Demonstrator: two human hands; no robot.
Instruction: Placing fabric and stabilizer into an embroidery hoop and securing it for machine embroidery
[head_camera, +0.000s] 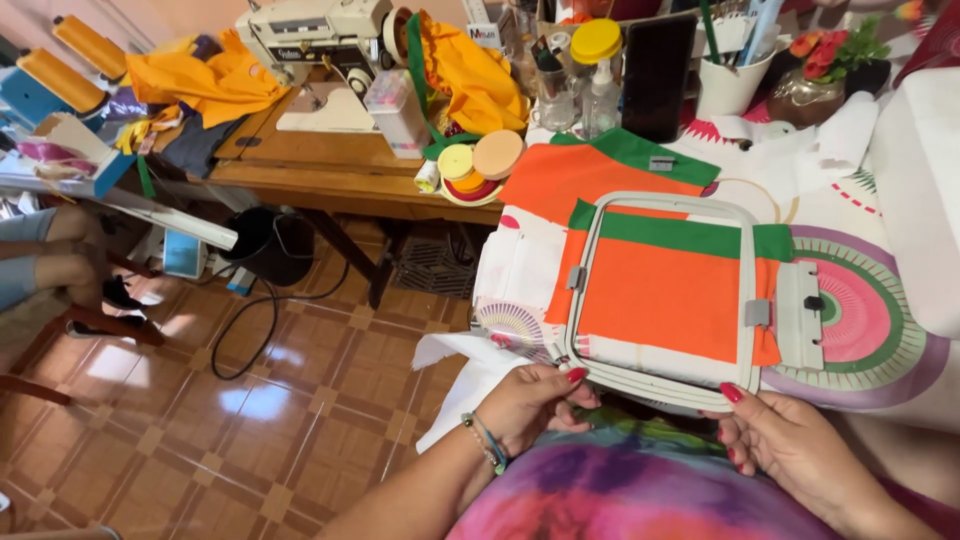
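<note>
Left hand (527, 404): fingers curled around the near left corner of the hoop (664, 296), thumb on top of the rim. Beaded bracelet (487, 441) at the wrist.

Right hand (790, 446): thumb pressed on the hoop's near rim, right of centre; fingers underneath, out of sight. Both hands hold the hoop.

Hoop: pale grey, rectangular with rounded corners, lying flat at the near edge of the table (900, 350). It frames the cloth (660, 295), orange with a green band along the far side. A grey bracket (800, 315) sticks out from its right side.

Table cover is white with pink and green round patterns. Beyond the hoop lies a second piece (590, 172), orange with green edging, carrying a small grey label (661, 163).

At the table's left far corner: a stack of round discs (480, 165), yellow, peach and orange.

Far edge of the table: a clear jar with a yellow lid (595, 45), a clear spray bottle (602, 95), a dark upright slab (657, 75), a white cup (730, 85) of tools, a pot of red flowers (825, 60).

Further left, a wooden sewing table bears a white sewing machine (320, 45), a clear box (395, 110) of small pastel items and orange fabric (215, 85). Two orange thread cones (75, 60) stand at the far left. A black bin (270, 245) sits on the tiled floor below.
</note>
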